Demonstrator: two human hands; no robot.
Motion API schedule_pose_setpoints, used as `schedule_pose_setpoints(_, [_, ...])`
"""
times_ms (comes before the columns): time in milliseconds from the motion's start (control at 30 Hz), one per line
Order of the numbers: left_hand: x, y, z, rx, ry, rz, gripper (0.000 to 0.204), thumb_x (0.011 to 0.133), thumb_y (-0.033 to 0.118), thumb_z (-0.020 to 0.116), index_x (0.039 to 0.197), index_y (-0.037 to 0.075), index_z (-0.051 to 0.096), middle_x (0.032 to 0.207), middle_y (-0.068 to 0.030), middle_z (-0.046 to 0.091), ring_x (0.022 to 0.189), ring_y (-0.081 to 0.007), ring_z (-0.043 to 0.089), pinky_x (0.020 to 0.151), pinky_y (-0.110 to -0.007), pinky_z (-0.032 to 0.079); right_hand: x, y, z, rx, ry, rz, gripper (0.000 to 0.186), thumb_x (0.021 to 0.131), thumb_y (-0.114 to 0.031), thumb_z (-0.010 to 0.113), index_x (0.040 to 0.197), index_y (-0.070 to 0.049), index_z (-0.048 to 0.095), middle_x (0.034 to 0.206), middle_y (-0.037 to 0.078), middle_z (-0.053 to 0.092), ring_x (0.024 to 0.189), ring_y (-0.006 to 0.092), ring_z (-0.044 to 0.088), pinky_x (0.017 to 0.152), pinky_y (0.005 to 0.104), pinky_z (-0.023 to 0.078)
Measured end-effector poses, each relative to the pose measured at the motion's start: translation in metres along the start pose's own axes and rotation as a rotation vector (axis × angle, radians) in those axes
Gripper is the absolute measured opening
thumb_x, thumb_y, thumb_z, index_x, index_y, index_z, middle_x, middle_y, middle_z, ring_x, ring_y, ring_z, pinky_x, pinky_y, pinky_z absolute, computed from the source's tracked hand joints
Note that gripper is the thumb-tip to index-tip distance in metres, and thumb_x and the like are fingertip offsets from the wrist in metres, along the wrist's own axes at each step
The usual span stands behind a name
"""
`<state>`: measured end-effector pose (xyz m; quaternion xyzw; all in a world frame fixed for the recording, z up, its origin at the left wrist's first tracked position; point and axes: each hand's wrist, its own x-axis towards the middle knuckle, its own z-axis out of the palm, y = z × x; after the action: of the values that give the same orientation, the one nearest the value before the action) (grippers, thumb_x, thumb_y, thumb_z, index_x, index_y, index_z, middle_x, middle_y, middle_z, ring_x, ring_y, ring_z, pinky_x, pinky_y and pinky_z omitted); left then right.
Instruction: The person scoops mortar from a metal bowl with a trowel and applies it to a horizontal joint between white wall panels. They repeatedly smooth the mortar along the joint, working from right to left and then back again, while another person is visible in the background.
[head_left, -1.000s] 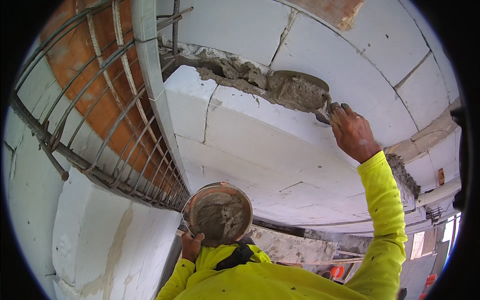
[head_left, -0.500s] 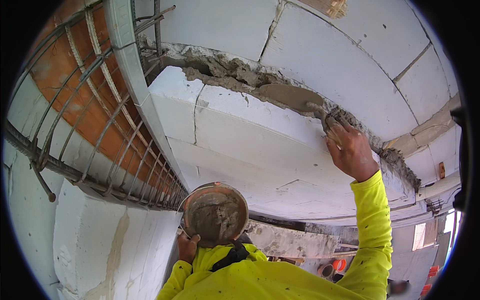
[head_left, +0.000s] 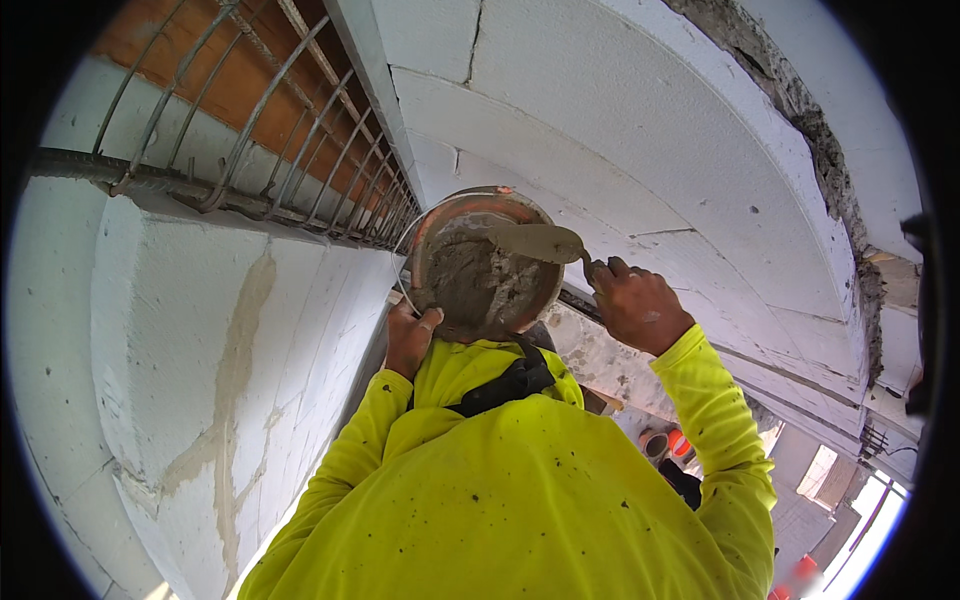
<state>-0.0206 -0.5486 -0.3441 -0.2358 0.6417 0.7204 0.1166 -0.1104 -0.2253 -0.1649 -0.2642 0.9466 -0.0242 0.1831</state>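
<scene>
Head view. Left hand [head_left: 412, 338] cupped under a round orange pan [head_left: 432, 228] of grey mortar [head_left: 480, 285], fingers closed against its base and thumb up on its lower rim; pan held at chest height, just in front of the yellow sleeve [head_left: 700, 400]. Right hand [head_left: 635, 305] wrapped shut round the handle of a trowel [head_left: 540, 242], knuckles outward, handle itself hidden in the fist. Trowel blade lying flat over the upper right part of the pan, tip toward the left, resting on or just above the mortar; contact not clear.

Step in hand, judged: loading the trowel from the pan. Next move likely calls for a scoop under the mortar, blade kept level, pan held steady.

Surroundings: white block wall [head_left: 620, 130] ahead and to the right, with a rough mortar-filled joint [head_left: 800, 110] well apart from the trowel, upper right. Steel bars [head_left: 250, 130] against orange brick at upper left.
</scene>
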Motion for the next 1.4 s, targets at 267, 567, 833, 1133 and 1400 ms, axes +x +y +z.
schedule_pose_setpoints(267, [-0.008,0.009,0.006,0.078,-0.055,0.013,0.029,0.085,0.006,0.061,0.112,-0.004,0.064,0.099,-0.0037,0.067,0.085,-0.012,0.059,0.08,-0.029,0.05,0.062,-0.057,0.113,0.585,-0.233,-0.158,0.022,0.089,-0.021,0.06,0.092,0.001,0.066,0.091,0.02,0.067,0.09,0.0407,0.065,0.081,0.0483,0.053])
schedule_pose_setpoints(567, [-0.01,0.008,0.009,0.007,0.052,-0.082,0.022,0.085,0.005,0.068,0.104,-0.005,0.066,0.092,-0.0034,0.069,0.08,-0.0112,0.06,0.074,-0.029,0.05,0.026,-0.057,0.096,0.885,-0.242,-0.019,0.023,0.093,-0.021,0.063,0.094,0.001,0.061,0.08,0.013,0.06,0.076,0.023,0.061,0.069,0.0401,0.05])
schedule_pose_setpoints(833, [-0.007,0.019,0.009,-0.083,0.03,-0.005,0.029,0.081,0.004,0.068,0.108,-0.004,0.067,0.097,-0.0063,0.07,0.085,-0.0171,0.064,0.079,-0.034,0.051,-0.019,-0.02,-0.076,1.317,-0.348,0.095,0.023,0.097,-0.006,0.062,0.118,0.004,0.059,0.084,0.002,0.061,0.065,0.0076,0.055,0.059,0.0246,0.047])
schedule_pose_setpoints(1133, [-0.004,0.01,0.011,-0.08,-0.01,0.036,0.027,0.082,0.003,0.067,0.108,-0.004,0.067,0.096,-0.0058,0.068,0.082,-0.0163,0.062,0.077,-0.033,0.051,0.047,-0.003,-0.296,-0.218,0.66,-0.183,0.028,0.094,-0.009,0.061,0.116,0.007,0.059,0.08,0.019,0.063,0.069,0.0318,0.065,0.063,0.0419,0.053])
schedule_pose_setpoints(1400, [-0.007,0.012,0.014,-0.006,0.007,0.018,0.029,0.081,0.004,0.068,0.109,-0.004,0.067,0.097,-0.0071,0.069,0.084,-0.0174,0.063,0.078,-0.033,0.051,0.13,-0.005,-0.277,-0.504,0.564,0.097,0.019,0.09,-0.004,0.055,0.102,0.006,0.064,0.094,0.025,0.068,0.087,0.0378,0.07,0.077,0.0469,0.058])
